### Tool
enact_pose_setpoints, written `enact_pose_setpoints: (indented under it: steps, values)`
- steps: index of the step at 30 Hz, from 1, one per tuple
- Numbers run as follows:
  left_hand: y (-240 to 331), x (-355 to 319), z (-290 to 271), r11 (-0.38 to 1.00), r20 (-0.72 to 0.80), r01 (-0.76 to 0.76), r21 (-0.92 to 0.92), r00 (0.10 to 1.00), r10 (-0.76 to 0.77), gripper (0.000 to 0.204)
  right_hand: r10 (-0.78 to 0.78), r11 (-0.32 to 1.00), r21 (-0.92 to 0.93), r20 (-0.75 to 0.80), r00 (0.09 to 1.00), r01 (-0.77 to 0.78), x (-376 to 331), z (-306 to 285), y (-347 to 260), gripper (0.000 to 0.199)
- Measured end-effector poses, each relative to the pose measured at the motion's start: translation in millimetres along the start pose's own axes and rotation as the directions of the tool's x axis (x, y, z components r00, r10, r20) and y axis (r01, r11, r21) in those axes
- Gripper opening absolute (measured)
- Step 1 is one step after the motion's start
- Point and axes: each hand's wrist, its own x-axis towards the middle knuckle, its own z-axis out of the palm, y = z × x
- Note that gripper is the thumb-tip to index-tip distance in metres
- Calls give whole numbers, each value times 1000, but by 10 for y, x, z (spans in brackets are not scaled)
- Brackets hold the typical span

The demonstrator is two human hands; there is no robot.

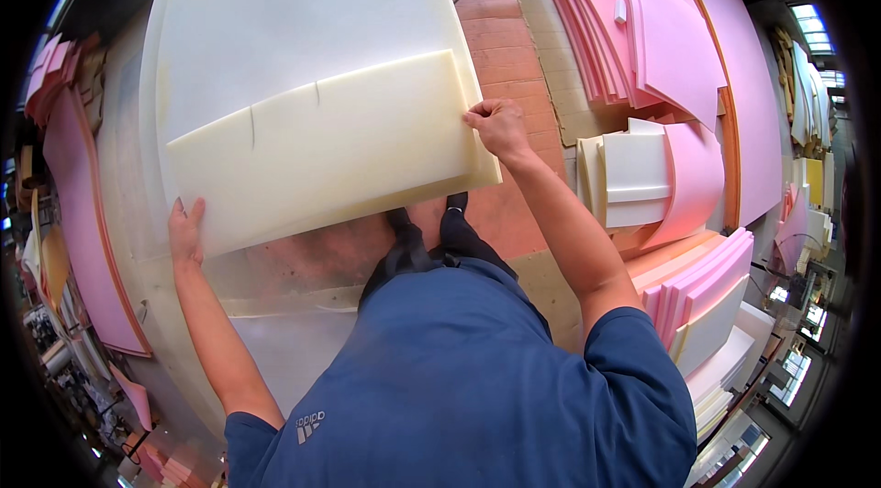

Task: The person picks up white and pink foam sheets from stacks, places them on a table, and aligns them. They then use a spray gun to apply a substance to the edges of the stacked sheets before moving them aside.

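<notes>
A pale cream foam sheet (321, 153) with two short dark marks near its far edge lies across a larger white foam sheet (303, 11) in front of me. My left hand (186, 231) holds the cream sheet's left edge, thumb on the near face and fingers on the other side. At the right edge, my right hand (500, 128) is closed in a pinch at the border of the sheets. Whether it grips only the cream sheet or the one beneath too, I cannot tell.
Pink foam sheets (674, 38) are stacked at the far right, with white and pink foam pieces (638, 167) nearer. More foam layers (697, 291) pile up beside my right arm. A pink board (92, 222) stands at left. Reddish floor (500, 38) shows between.
</notes>
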Motion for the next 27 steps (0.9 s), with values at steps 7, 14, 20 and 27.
enact_pose_setpoints:
  steps: [7, 14, 20, 27]
  values:
    - [0, 3, 56, 1000, -17, 4, 5, 1000, -4, 43, 4, 1000, -14, -8, 1000, -4, -13, -6, -15, 14]
    - [-21, 31, 81, 1000, -27, -11, 15, 1000, 12, 46, 0, 1000, -6, -18, 1000, -1, -23, -11, -25, 15]
    - [-108, 89, 38, 1000, -21, -10, -3, 1000, 10, 44, 1, 1000, -8, -14, 1000, -1, -22, -13, -56, 15]
    - [-217, 175, -10, 1000, -7, -12, -19, 1000, 12, 42, -25, 999, -23, -22, 999, 24, 11, 16, -14, 15]
